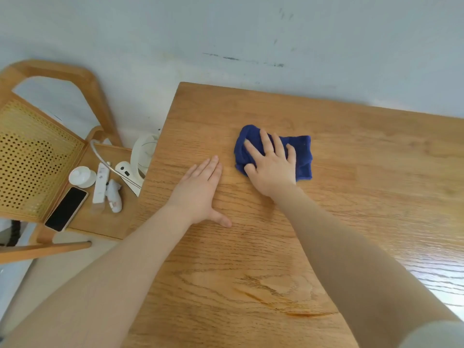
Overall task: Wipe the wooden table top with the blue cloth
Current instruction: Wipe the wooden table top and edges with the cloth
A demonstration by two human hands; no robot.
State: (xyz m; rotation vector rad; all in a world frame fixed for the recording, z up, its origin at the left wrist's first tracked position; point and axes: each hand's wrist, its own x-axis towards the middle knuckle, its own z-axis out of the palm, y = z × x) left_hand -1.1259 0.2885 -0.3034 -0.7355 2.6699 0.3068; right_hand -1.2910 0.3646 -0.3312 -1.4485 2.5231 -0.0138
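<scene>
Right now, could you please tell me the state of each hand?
Left hand: open, flat on the wooden table top, holding nothing.
Right hand: open, fingers spread, pressing the blue cloth.

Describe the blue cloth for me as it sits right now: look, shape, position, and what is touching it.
The blue cloth is a dark, deep blue fabric with a soft, towel-like look, bunched into a rough rectangle with folds raised at its left end. It lies flat on the wooden table top, toward the far edge near the wall. The right hand presses on it with fingers spread, covering its left and middle part.
</scene>
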